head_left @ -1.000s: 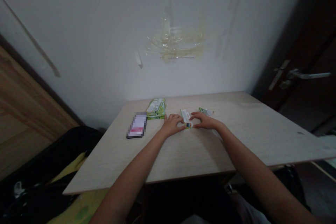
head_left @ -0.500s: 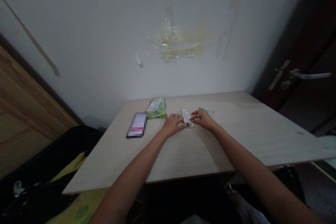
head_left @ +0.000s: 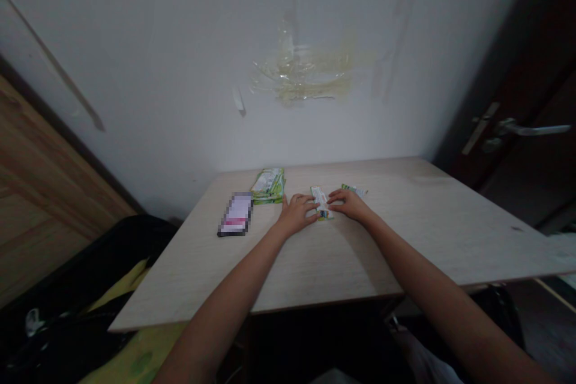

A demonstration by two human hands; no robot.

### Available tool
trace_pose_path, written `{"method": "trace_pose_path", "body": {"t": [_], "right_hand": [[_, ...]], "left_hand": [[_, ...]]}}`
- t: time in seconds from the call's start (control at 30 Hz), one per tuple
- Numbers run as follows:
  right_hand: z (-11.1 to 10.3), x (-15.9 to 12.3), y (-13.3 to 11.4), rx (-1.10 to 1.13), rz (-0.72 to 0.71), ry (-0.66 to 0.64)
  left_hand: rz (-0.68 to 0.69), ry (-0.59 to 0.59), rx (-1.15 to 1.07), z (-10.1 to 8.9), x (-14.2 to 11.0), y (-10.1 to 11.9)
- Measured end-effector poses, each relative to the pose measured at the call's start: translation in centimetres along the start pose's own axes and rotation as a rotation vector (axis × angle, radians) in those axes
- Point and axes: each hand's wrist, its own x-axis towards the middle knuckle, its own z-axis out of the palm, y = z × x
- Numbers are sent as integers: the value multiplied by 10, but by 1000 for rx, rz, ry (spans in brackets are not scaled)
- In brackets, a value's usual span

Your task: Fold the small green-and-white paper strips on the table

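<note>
A narrow, white, printed packet (head_left: 321, 198) lies flat in mid-scene, long sides running near to far. Its far end slants left; its near end carries blue patterning.

Phone (head_left: 236, 214): screen blurred into blocks, unreadable
Packet (head_left: 321, 198): print too small to read, left edge partly covered by the left hand (head_left: 297, 215)
Second packet (head_left: 355, 190): lower part hidden behind the right hand (head_left: 353, 204)
Pile of packets (head_left: 269, 185): lower ones mostly covered (count impossible to tell)
Door (head_left: 531, 174): cut off by the right edge
Forearms (head_left: 240, 273): cut off at the bottom
</note>
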Motion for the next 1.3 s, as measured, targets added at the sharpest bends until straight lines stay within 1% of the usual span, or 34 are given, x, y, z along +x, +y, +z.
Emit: {"method": "trace_pose_path", "body": {"t": [0.17,0.37,0.53,0.63,0.73,0.97,1.3], "right_hand": [[0,0,-1,-28,-33,-3],[1,-1,-2,-183,-77,-20],[1,-2,-11,-358,-17,-76],[1,-1,-19,-453,20,-131],[3,1,-27,-531,57,-141],[6,3,-37,-561,134,-94],[10,4,-33,-627,169,-96]], "left_hand": [[11,-7,5,-1,-1,0],[-4,-45,-13,0,-1,-2],[-36,-82,-10,1,0,-3],[-25,-79,-10,1,0,-2],[-15,-81,-7,0,0,-2],[-21,-88,-4,-1,0,-2],[-6,-96,-7,-5,0,-1]]}}
